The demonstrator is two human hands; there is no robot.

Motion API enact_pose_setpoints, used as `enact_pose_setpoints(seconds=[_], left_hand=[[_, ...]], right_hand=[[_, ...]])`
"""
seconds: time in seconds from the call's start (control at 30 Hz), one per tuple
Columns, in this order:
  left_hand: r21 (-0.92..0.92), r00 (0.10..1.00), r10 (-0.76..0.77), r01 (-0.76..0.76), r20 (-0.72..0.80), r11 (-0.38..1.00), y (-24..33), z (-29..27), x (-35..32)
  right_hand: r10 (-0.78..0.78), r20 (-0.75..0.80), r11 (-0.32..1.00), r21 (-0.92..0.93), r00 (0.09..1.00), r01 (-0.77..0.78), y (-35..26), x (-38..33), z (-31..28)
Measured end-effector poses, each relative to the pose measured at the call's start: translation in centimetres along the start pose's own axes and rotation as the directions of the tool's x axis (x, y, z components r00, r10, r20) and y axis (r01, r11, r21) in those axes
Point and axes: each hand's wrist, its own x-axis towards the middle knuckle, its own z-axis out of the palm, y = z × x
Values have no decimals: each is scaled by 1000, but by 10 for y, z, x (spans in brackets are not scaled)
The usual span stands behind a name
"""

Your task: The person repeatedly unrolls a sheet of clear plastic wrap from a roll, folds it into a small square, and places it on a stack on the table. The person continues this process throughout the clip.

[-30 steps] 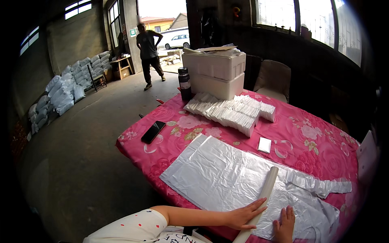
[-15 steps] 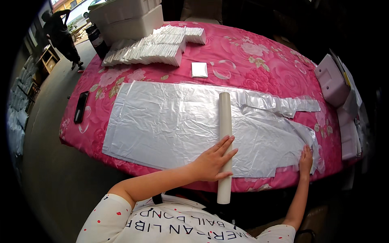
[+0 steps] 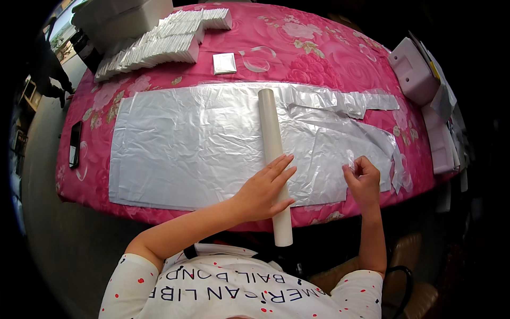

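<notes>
Thin silvery plastic bags (image 3: 170,143) lie flat in a layered, wrinkled stack across the table, with strip-like handle ends at the right. Across them rests a pale, smooth tube (image 3: 271,125), its near end sticking out past the table edge. My left hand (image 3: 264,189) lies on the tube's near half with its fingers stretched and apart. Over the right part of the stack, my right hand (image 3: 364,178) is closed in a pinch, with a shiny bit of plastic bag showing at the thumb and fingertips.
A pink floral cloth covers the table (image 3: 319,58). Small white packets (image 3: 159,45) stand in rows by a foam box (image 3: 122,24); one silvery packet (image 3: 224,63) lies apart. A phone (image 3: 75,143) is at the left, a foam container (image 3: 414,72) at the right. A person (image 3: 50,69) stands beyond.
My right hand has left the right edge of the bags, moved left and closed in a pinch. My left hand stays on the tube, which now tilts slightly. The whole view has shifted.
</notes>
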Motion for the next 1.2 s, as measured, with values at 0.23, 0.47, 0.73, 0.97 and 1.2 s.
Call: enact_pose_setpoints(seconds=[0.23, 0.47, 0.73, 0.97, 1.2], left_hand=[[-738, 738, -472, 632, 482, 237, -11, -44, -11], [-453, 501, -802, 827, 325, 334, -97, -203, -102], [788, 923, -297, 368, -245, 493, -73, -234, -105], [405, 977, 115, -33, -178, 914, -55, -109, -1], [513, 986, -168, 138, 12, 847, -66, -25, -2]], right_hand=[[-558, 399, 805, 472, 727, 360, -89, -52, 66], [-298, 251, 942, -78, 921, 327, -69, -81, 53], [221, 644, 970, -64, 732, -236, -72, -108, 80], [294, 649, 941, -68, 702, -331, -71, -110, 77], [351, 564, 914, -35, 747, -403, -61, -125, 69]])
